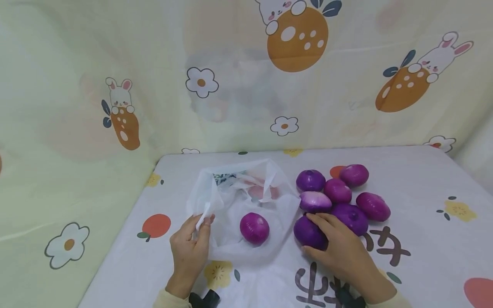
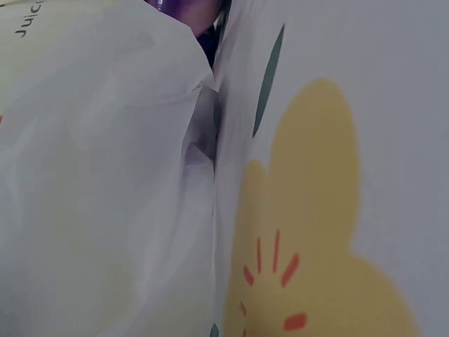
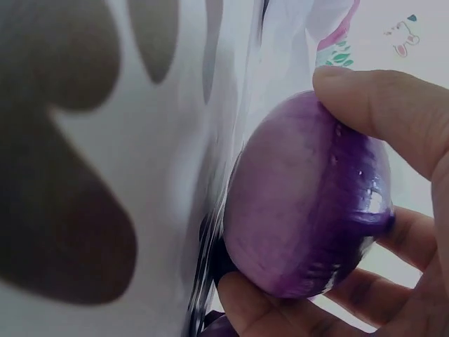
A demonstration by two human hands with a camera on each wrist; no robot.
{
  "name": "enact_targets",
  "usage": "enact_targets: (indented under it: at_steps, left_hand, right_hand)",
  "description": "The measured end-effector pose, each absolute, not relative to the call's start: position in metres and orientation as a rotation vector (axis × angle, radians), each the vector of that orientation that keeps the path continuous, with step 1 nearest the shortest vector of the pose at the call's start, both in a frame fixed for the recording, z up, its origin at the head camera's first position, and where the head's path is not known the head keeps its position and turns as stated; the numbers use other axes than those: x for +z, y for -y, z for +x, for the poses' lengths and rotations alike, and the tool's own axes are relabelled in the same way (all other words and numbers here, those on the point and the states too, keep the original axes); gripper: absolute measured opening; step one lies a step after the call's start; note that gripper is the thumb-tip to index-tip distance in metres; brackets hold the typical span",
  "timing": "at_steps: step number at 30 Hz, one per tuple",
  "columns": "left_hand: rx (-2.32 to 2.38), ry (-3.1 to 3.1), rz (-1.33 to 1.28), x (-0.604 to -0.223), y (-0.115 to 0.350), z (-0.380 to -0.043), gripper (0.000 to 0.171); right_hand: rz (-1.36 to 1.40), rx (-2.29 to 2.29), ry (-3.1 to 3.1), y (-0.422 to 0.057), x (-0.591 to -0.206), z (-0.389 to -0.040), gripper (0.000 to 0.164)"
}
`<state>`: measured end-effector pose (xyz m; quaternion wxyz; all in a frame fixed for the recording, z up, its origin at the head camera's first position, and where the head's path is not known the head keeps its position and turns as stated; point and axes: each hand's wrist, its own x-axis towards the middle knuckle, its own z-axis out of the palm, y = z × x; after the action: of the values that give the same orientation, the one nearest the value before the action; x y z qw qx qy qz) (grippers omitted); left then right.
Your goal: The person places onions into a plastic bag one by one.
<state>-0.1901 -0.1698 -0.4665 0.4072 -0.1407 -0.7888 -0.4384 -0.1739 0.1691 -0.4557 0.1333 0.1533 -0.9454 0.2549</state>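
My left hand (image 1: 190,244) pinches the near left rim of a white plastic bag (image 1: 283,214), thumb against fingers. The bag lies with its mouth spread wide, and a single red onion (image 1: 254,228) shows within it. Its thin side (image 2: 105,161) fills much of the left wrist view. To the right of the bag, my right hand (image 1: 343,252) grips a dark purple onion (image 1: 309,232) at the near edge of a group. In the right wrist view, thumb and fingers wrap opposite sides of that onion (image 3: 295,203), low by the cloth.
Several more red onions, among them a pale-sided onion (image 1: 316,201) and a far one (image 1: 354,175), lie clustered right of the bag. A printed white cloth (image 1: 423,192) covers the table. Behind it hangs a patterned curtain (image 1: 239,111).
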Motion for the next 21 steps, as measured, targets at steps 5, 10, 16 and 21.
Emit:
enact_targets:
  at_steps: [5, 10, 16, 21]
  left_hand:
    - [-1.087, 1.987, -0.346, -0.4654, 0.1696, -0.1892, 0.015]
    - [-1.072, 1.978, -0.342, -0.4666, 0.1692, -0.1889, 0.017]
    - [-1.100, 1.973, -0.346, -0.4646, 0.1686, -0.1874, 0.018]
    - [-1.134, 2.018, -0.311, -0.4631, 0.1703, -0.1848, 0.016]
  right_hand:
    - [0.470, 0.733, 2.668, -0.1683, -0.4575, -0.1730, 0.077]
    - [0.480, 0.707, 2.612, -0.1687, -0.4596, -0.1707, 0.077]
    - [0.483, 0.706, 2.575, -0.1687, -0.4601, -0.1702, 0.077]
    - [0.491, 0.716, 2.564, -0.1676, -0.4623, -0.1717, 0.077]
